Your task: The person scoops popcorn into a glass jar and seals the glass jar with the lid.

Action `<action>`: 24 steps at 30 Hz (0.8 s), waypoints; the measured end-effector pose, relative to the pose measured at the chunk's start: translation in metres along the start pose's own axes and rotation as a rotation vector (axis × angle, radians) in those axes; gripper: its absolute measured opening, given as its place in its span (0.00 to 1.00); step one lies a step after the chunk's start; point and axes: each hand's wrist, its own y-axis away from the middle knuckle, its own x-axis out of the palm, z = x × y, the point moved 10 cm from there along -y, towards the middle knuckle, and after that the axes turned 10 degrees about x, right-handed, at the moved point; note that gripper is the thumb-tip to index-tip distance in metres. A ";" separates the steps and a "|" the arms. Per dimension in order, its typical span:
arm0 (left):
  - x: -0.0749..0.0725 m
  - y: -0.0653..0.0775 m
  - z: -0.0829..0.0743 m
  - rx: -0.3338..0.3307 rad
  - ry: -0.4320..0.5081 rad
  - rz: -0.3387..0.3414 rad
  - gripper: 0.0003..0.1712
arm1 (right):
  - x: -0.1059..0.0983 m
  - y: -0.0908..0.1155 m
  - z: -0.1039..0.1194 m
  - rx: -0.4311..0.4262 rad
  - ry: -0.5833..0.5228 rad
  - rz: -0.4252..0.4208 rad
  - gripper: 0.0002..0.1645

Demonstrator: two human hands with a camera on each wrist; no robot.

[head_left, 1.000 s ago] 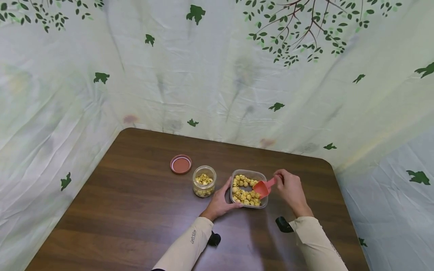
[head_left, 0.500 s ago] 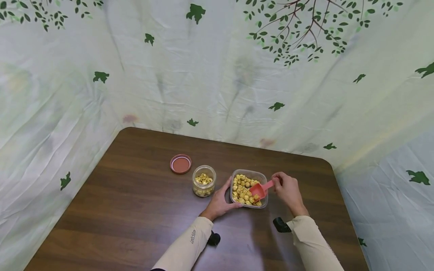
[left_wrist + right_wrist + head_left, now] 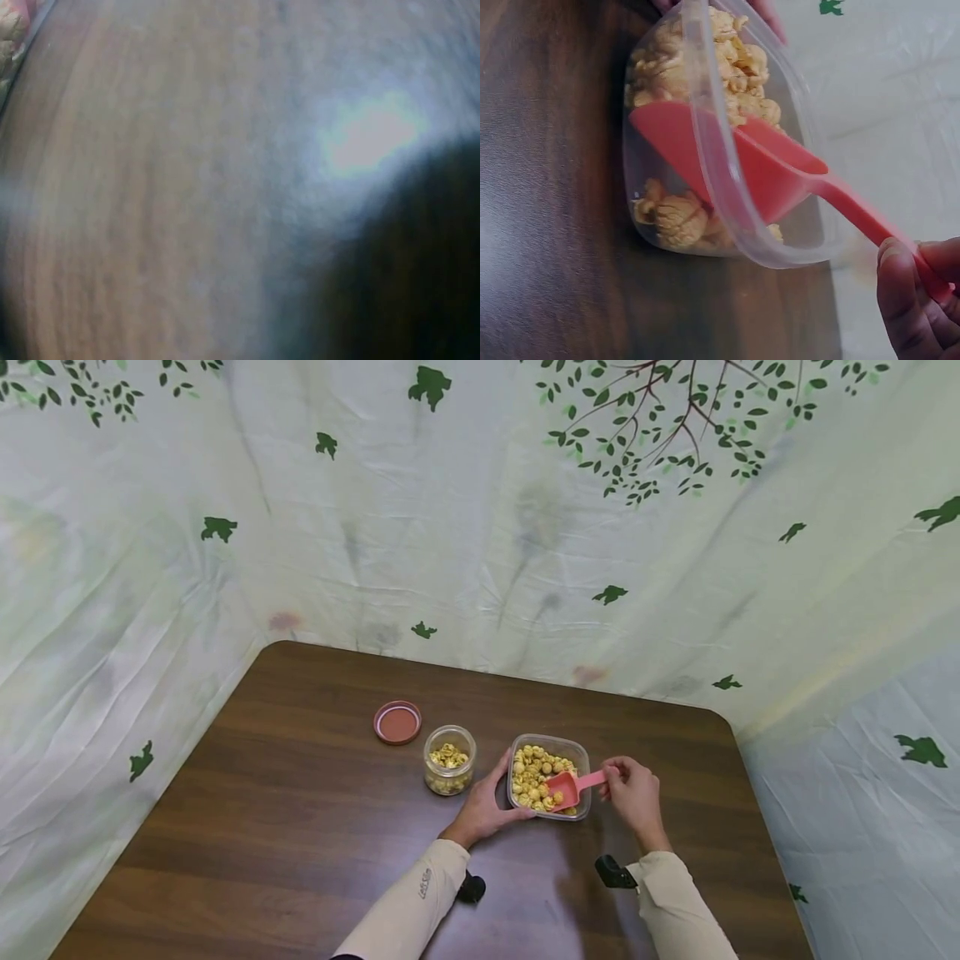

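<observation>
A clear plastic food container of yellow popcorn stands on the table, right of centre. My left hand holds it from the left, thumb along the near side and fingers by the far left corner. The thumb and fingers of my right hand pinch the handle of a pink scoop. In the right wrist view the scoop dips into the container, its bowl among the popcorn pieces. The left wrist view shows mostly blurred tabletop, with a bit of popcorn at its upper left corner.
To the left of the container stands a glass jar without a lid, partly filled with popcorn. A reddish-brown lid lies behind it to the left. The brown wooden table meets a leaf-printed cloth at the back.
My right hand has moved a little left and toward me, and the scoop has slid left, deeper into the popcorn. The left hand and the container have stayed in place.
</observation>
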 end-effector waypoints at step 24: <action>0.000 -0.001 -0.002 0.028 -0.082 0.016 0.61 | 0.023 0.004 -0.049 0.170 -0.344 -0.011 0.09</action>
